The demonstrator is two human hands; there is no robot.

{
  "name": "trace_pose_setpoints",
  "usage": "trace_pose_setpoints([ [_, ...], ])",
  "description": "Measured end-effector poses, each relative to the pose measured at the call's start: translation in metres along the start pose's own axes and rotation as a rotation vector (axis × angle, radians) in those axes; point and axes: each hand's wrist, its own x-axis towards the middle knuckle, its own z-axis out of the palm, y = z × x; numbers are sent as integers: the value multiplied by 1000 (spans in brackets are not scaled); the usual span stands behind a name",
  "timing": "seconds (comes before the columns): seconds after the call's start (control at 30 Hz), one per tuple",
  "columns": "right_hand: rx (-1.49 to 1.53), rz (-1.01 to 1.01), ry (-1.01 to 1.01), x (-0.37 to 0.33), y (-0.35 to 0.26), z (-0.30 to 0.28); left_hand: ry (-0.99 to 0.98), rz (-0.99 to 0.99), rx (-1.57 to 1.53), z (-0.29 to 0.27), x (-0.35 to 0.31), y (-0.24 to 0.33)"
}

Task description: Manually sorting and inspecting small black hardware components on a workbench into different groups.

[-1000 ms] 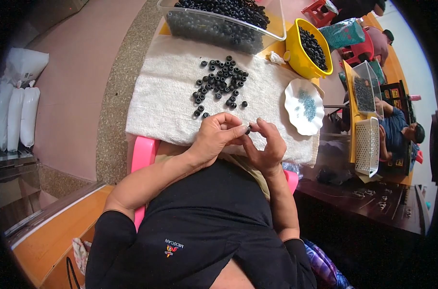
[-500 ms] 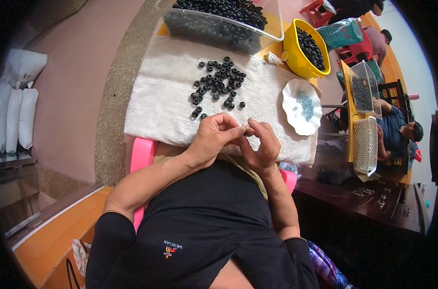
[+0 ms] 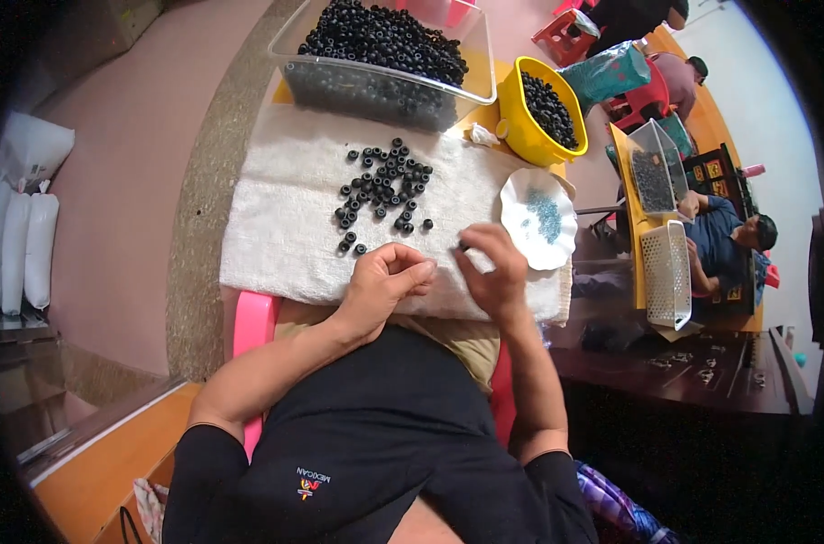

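Black round beads [image 3: 395, 172] dot a white fabric towel [image 3: 285, 222] at centre. Upper right, a bright yellow plastic tub [image 3: 518, 131]; right of centre, a plain white scalloped dish [image 3: 516, 218] of pale blue grains [image 3: 545, 218]. Lower right, purple patterned fabric [image 3: 616, 500].

One white plate [image 3: 515, 210], one yellow tub [image 3: 518, 120]

Top [image 3: 366, 408]: black, with a V-shaped neckline [image 3: 412, 505]
Sleeves [image 3: 206, 485]: black, ending near the elbows, a thin pale edge at each cuff [image 3: 217, 425]
Chest emblem [image 3: 307, 490]: small, red and yellow, beside white lettering [image 3: 313, 474], on the left side
Lap cloth [image 3: 457, 352]: tan, creased
Hands [image 3: 378, 287]: bare
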Motion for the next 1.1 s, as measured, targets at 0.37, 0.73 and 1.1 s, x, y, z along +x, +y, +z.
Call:
trace_pose_setpoints([
  [0.37,-344,61,246,121,132,-98,-27,1,24,-4,1,0],
  [0.73,130,26,-192,68,29,11,-127,194,272,0,-3,-9],
  [1.1,-273,-316,-494,93,-13,87,-97,350,420,14,-25,11],
])
